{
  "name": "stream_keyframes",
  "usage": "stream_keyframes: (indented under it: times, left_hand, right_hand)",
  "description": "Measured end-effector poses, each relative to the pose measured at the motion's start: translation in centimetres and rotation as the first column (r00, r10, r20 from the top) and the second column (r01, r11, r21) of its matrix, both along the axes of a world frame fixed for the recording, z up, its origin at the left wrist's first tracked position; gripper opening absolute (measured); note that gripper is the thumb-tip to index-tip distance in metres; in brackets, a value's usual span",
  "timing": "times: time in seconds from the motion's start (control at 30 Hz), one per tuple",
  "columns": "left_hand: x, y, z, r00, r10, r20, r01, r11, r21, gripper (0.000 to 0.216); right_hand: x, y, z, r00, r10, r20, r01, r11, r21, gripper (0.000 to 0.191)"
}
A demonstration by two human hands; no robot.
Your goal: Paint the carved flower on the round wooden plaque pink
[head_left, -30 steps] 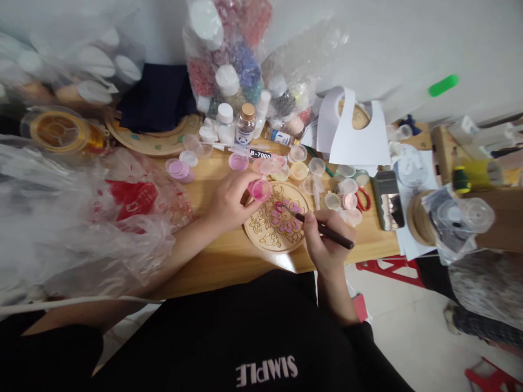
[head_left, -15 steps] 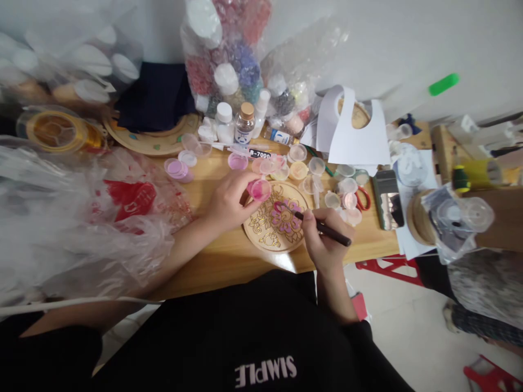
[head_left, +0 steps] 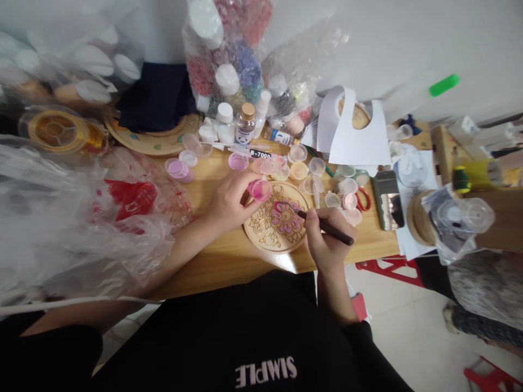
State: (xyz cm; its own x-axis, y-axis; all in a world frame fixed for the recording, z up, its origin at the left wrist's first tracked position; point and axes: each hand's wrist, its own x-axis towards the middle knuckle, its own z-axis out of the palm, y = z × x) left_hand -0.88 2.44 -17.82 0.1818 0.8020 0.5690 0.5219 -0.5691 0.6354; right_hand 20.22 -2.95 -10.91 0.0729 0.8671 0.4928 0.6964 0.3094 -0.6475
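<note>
A round wooden disc [head_left: 265, 235] with gold outlines and a pink-purple flower lies on the wooden table [head_left: 229, 261] in front of me. My right hand [head_left: 327, 242] pinches a thin dark brush [head_left: 327, 228], its tip resting on the flower's upper petals. My left hand [head_left: 229, 201] holds a small pot of pink paint [head_left: 260, 190] at the disc's upper left edge, fingers curled around it.
Several small paint pots [head_left: 310, 174] crowd the table behind the disc, with bottles [head_left: 245, 122], bagged supplies [head_left: 229, 49], red scissors [head_left: 363, 198] and a phone [head_left: 388, 198] to the right. Crumpled plastic bags [head_left: 81, 218] fill the left. Another person [head_left: 486, 294] sits at the right edge.
The brush tip has shifted slightly on the flower's upper petals. My left hand and the pink pot stay in place.
</note>
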Motion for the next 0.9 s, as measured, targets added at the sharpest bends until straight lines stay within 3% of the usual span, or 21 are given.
stream_keyframes:
  times: [0.17, 0.33, 0.53, 0.9]
  left_hand:
    - [0.01, 0.05, 0.03, 1.000, -0.011, 0.007, 0.011, 0.998, 0.059, 0.016]
    - [0.06, 0.06, -0.07, 1.000, 0.000, -0.002, 0.000, 0.999, 0.036, 0.017]
    - [-0.01, 0.13, 0.21, 0.999, -0.023, 0.028, 0.019, 0.992, 0.127, 0.019]
    - [0.02, 0.12, -0.08, 1.000, -0.017, 0.018, 0.015, 0.997, 0.077, 0.017]
  right_hand:
    - [-0.05, 0.02, 0.17, 0.999, 0.031, 0.023, -0.031, 0.999, 0.012, 0.026]
    - [0.04, -0.01, 0.29, 0.996, 0.063, 0.061, -0.064, 0.998, 0.007, 0.024]
    - [0.09, -0.04, 0.38, 0.993, 0.071, 0.092, -0.071, 0.997, -0.005, 0.027]
    - [0.22, -0.15, 0.53, 0.992, 0.125, 0.035, -0.125, 0.992, -0.002, 0.026]
